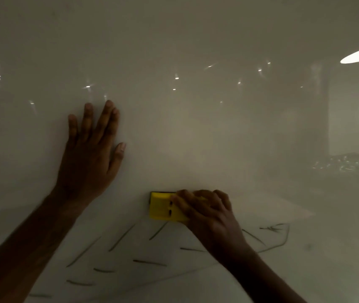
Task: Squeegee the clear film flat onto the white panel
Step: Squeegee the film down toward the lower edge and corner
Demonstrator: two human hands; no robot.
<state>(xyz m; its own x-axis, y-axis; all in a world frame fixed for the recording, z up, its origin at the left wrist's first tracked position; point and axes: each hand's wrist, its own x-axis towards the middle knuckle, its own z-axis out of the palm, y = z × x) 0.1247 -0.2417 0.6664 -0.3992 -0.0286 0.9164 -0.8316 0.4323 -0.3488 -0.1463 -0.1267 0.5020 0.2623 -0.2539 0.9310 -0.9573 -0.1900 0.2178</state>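
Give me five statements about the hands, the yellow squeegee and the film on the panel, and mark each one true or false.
1. The left hand lies flat on the white panel with its fingers straight. True.
2. The right hand holds a blue squeegee. False: the squeegee is yellow.
3. The left hand grips the squeegee. False: the right hand's fingers curl over it; the left hand touches only the panel, up and to the left.
4. Dark creases show in the film below the squeegee. True.
5. Both hands are lifted clear of the panel. False: the left presses on it and the right holds the squeegee against it.
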